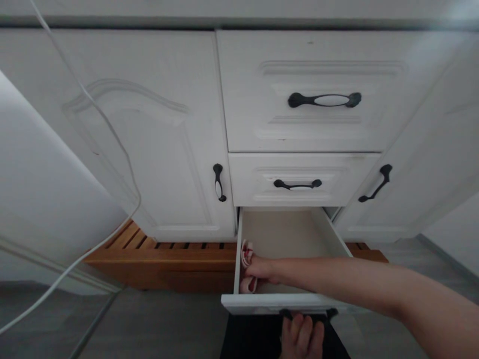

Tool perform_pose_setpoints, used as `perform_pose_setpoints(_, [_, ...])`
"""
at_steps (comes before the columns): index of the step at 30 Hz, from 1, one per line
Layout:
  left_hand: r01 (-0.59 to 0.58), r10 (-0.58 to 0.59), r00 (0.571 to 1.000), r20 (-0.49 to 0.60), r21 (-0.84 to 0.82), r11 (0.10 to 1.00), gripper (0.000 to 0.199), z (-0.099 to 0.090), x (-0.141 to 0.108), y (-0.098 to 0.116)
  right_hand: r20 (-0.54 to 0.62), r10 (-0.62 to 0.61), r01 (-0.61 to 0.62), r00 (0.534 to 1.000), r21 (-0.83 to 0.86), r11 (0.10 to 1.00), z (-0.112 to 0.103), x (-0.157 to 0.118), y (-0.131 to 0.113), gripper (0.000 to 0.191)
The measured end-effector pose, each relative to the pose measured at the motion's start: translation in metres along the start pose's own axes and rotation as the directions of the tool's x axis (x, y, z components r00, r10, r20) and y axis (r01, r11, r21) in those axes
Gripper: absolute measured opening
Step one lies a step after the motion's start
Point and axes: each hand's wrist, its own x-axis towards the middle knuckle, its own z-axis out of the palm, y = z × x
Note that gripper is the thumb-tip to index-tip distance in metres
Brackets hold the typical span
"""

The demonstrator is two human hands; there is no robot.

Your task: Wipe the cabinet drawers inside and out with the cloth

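Note:
The lowest drawer [288, 234] of a white cabinet is pulled out. My right arm reaches across it from the right, and my right hand [262, 269] is closed on a rolled pink and white cloth [247, 252] against the drawer's left wall. Part of the roll is hidden behind my fingers. Below the drawer front [262, 301], my left hand [302, 336] has its fingers curled at the dark drawer handle [331, 313]. Most of that handle is covered by the hand.
Above are two shut drawers, an upper one [239, 99] and a middle one [247, 174]. Cabinet doors with dark handles flank them. A slatted wooden bench [168, 269] stands beneath the cabinet. On the left, a white cable [108, 122] hangs down across the door.

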Motion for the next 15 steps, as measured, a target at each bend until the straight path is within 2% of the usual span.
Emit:
perform_pose_setpoints(2, [-0.022, 0.021, 0.999, -0.048, -0.005, 1.0, 0.02, 0.004, -0.002, -0.002, 0.035, -0.021, 0.021, 0.999, 0.018, 1.0, -0.007, -0.011, -0.003, 0.032])
perform_pose_setpoints(4, [-0.037, 0.037, 0.998, -0.051, -0.006, 0.999, 0.022, 0.006, -0.006, -0.005, 0.109, -0.084, 0.083, 0.991, 0.015, 0.996, -0.012, -0.021, -0.007, 0.027])
perform_pose_setpoints(6, [-0.048, 0.048, 0.999, -0.01, 0.009, 0.999, 0.025, 0.007, -0.012, -0.007, 0.171, -0.185, 0.205, 0.968, -0.111, 0.972, -0.017, -0.031, -0.013, 0.025])
perform_pose_setpoints(7, [-0.059, 0.059, 0.998, 0.019, 0.028, 0.998, 0.027, 0.006, -0.016, -0.009, 0.187, -0.238, 0.278, 0.953, -0.227, 0.933, -0.018, -0.036, -0.017, 0.03])
perform_pose_setpoints(9, [-0.09, 0.086, 0.994, 0.061, 0.069, 0.994, 0.031, 0.006, -0.021, -0.01, 0.238, -0.337, 0.412, 0.911, -0.468, 0.782, -0.019, -0.043, -0.027, 0.044])
perform_pose_setpoints(11, [-0.109, 0.102, 0.992, 0.078, 0.086, 0.99, 0.033, 0.004, -0.024, -0.012, 0.375, -0.386, 0.538, 0.843, -0.601, 0.591, -0.018, -0.045, -0.039, 0.053])
perform_pose_setpoints(12, [-0.11, 0.103, 0.992, 0.078, 0.081, 0.991, 0.033, 0.003, -0.023, -0.014, 0.462, -0.371, 0.592, 0.806, -0.618, 0.517, -0.017, -0.043, -0.045, 0.054])
perform_pose_setpoints(13, [-0.106, 0.1, 0.992, 0.074, 0.07, 0.992, 0.033, 0.001, -0.022, -0.016, 0.538, -0.338, 0.633, 0.773, -0.609, 0.478, -0.017, -0.041, -0.049, 0.056])
perform_pose_setpoints(14, [-0.104, 0.099, 0.992, 0.072, 0.057, 0.993, 0.033, 0.0, -0.02, -0.017, 0.592, -0.297, 0.654, 0.749, -0.588, 0.477, -0.016, -0.038, -0.052, 0.056])
perform_pose_setpoints(15, [-0.106, 0.103, 0.992, 0.076, 0.044, 0.993, 0.034, -0.002, -0.017, -0.019, 0.627, -0.263, 0.657, 0.733, -0.553, 0.513, -0.017, -0.034, -0.053, 0.053])
